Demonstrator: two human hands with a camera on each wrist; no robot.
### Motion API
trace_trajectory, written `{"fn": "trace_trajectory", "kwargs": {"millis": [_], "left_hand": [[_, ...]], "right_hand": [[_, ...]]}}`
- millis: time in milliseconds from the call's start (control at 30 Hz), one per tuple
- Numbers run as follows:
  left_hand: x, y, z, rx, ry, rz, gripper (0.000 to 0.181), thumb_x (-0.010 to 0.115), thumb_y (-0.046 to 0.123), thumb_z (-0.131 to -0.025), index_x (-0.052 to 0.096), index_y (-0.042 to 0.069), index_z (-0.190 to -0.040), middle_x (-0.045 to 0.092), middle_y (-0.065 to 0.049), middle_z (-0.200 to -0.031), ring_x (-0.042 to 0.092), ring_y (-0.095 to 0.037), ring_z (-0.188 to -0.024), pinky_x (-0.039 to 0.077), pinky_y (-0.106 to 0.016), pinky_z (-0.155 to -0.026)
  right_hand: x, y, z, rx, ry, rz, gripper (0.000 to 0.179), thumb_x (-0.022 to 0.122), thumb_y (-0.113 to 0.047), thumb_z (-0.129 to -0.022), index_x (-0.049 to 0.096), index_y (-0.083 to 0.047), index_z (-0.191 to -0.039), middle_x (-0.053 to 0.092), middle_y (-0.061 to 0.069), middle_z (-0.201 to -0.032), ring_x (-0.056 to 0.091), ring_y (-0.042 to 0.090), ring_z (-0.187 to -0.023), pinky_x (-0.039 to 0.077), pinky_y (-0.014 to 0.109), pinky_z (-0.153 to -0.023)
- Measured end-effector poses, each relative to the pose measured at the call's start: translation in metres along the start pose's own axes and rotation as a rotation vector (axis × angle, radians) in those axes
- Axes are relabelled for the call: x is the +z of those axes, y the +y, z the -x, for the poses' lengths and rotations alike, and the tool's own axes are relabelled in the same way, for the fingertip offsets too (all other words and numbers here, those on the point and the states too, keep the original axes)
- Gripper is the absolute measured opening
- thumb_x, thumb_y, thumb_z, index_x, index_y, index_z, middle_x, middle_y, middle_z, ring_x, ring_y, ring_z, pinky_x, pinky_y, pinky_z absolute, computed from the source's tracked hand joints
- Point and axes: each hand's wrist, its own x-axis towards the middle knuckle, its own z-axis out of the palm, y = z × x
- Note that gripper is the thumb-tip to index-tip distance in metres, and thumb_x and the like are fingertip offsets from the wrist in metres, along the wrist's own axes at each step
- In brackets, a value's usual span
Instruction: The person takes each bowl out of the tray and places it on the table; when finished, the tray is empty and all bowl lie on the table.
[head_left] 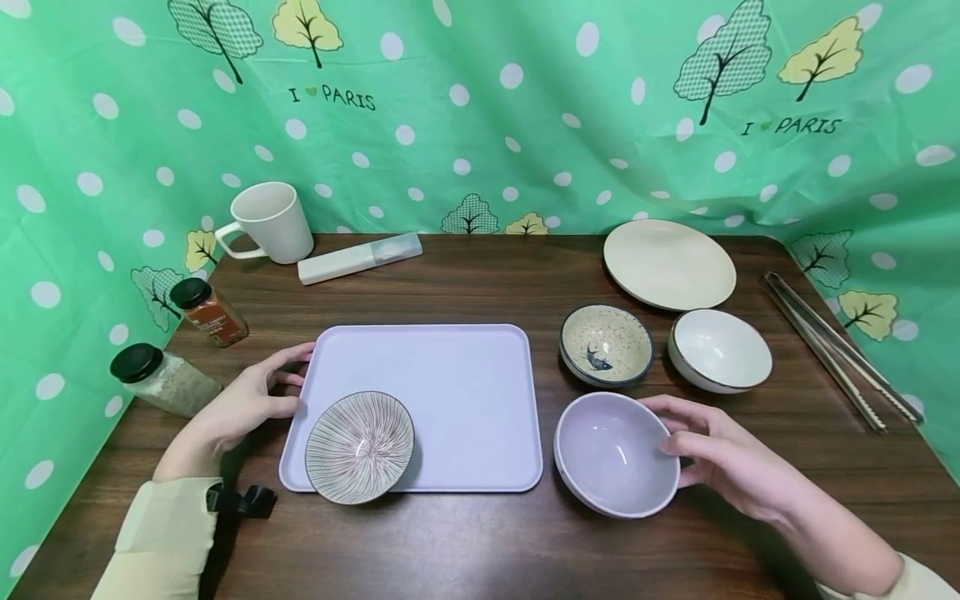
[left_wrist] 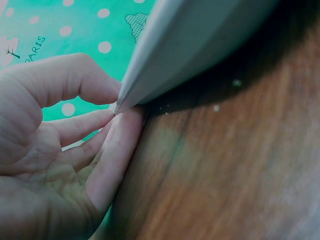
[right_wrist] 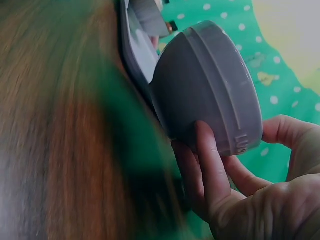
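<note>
Head view: a lavender tray (head_left: 472,400) lies left of centre, its long axis running left to right, the left hand (head_left: 243,402) pinching its left edge. Lower right, the right hand (head_left: 731,458) grips a purple bowl (head_left: 615,450), mouth up, by its right side; I can't quite tell whether it touches the table (head_left: 450,550). A striped bowl (head_left: 360,448), mouth up, sits at the tray's lower left.

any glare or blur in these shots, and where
Head view: small highlights inside the lavender bowl, soft glare on the near tabletop; left wrist: tabletop blurred at right; right wrist: tabletop smeared at left, fingers sharper.
</note>
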Motion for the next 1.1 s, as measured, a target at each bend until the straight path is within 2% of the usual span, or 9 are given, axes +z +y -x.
{"fn": "trace_trajectory", "kwargs": {"millis": [300, 800, 1100], "left_hand": [[0.000, -0.001, 0.000, -0.009, 0.001, 0.009, 0.080, 0.068, -0.004, -0.086, 0.033, 0.004, -0.158, 0.042, -0.025, -0.147, 0.048, -0.036, -0.116, 0.049, -0.026, -0.083], [0.001, -0.003, -0.001, -0.001, -0.004, 0.017, 0.080, 0.067, -0.004, -0.086, 0.033, 0.004, -0.158, 0.041, -0.025, -0.147, 0.050, -0.031, -0.114, 0.050, -0.027, -0.082], [0.000, -0.002, -0.001, -0.008, -0.006, 0.016, 0.079, 0.067, -0.003, -0.087, 0.033, 0.004, -0.158, 0.041, -0.025, -0.146, 0.050, -0.031, -0.114, 0.051, -0.027, -0.082]], "right_hand": [[-0.013, 0.009, 0.006, 0.028, 0.012, -0.009, 0.049, 0.042, 0.004, -0.097, 0.059, -0.018, -0.137, 0.063, 0.010, -0.126, 0.065, 0.029, -0.108, 0.057, 0.056, -0.079], [-0.019, 0.014, 0.006, 0.044, 0.010, -0.012, 0.048, 0.042, 0.005, -0.097, 0.058, -0.018, -0.136, 0.063, 0.010, -0.125, 0.066, 0.029, -0.107, 0.057, 0.055, -0.078], [-0.021, 0.009, 0.005, 0.066, -0.036, -0.011, 0.044, 0.042, 0.003, -0.099, 0.057, -0.015, -0.136, 0.061, 0.011, -0.127, 0.065, 0.029, -0.109, 0.056, 0.054, -0.082]]}}
